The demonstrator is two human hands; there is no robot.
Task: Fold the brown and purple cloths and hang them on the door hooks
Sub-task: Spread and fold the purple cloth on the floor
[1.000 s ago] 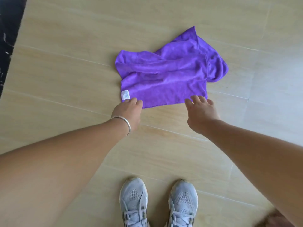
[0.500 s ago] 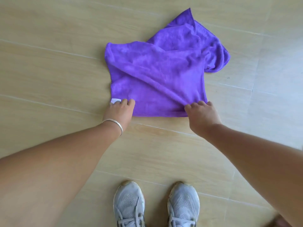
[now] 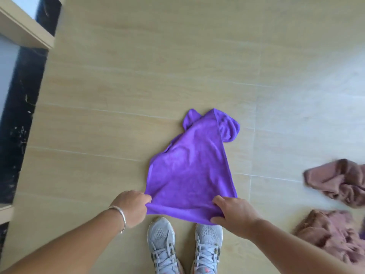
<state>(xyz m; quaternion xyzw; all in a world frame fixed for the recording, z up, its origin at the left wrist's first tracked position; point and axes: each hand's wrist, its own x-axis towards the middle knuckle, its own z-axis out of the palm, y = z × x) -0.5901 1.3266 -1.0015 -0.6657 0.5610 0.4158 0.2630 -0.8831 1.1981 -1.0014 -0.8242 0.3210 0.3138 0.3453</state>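
a purple cloth point(image 3: 189, 167) is spread over a pale wood-look floor point(image 3: 138, 76), just in front of the person's feet. its near edge is lifted off the floor and pulled taut; its far end trails on the tiles, with two corners bunched and curled over. it is not folded neatly.

the left hand point(image 3: 131, 207) pinches the near left corner, fingers point(image 3: 145, 196) curled tight on the fabric. a thin silver bracelet point(image 3: 120, 216) circles that wrist. the right hand point(image 3: 235, 214) grips the near right corner, thumb on top and fingers curled under the edge.

below the cloth, two grey sneakers point(image 3: 185, 248) point forward, toes just under the raised edge.

to the right, well apart from the purple cloth, two brown cloths lie crumpled on the floor: one brown cloth point(image 3: 335, 180) farther out, another brown cloth point(image 3: 331, 236) nearer the person. neither is folded.

at the far left runs a dark speckled strip point(image 3: 21, 115), and beside it a pale frame point(image 3: 23, 26), possibly a doorway. no hooks are visible.

judged from this, the task is at an early stage: the purple cloth is only being straightened for folding, the brown ones are untouched, and all hanging remains.
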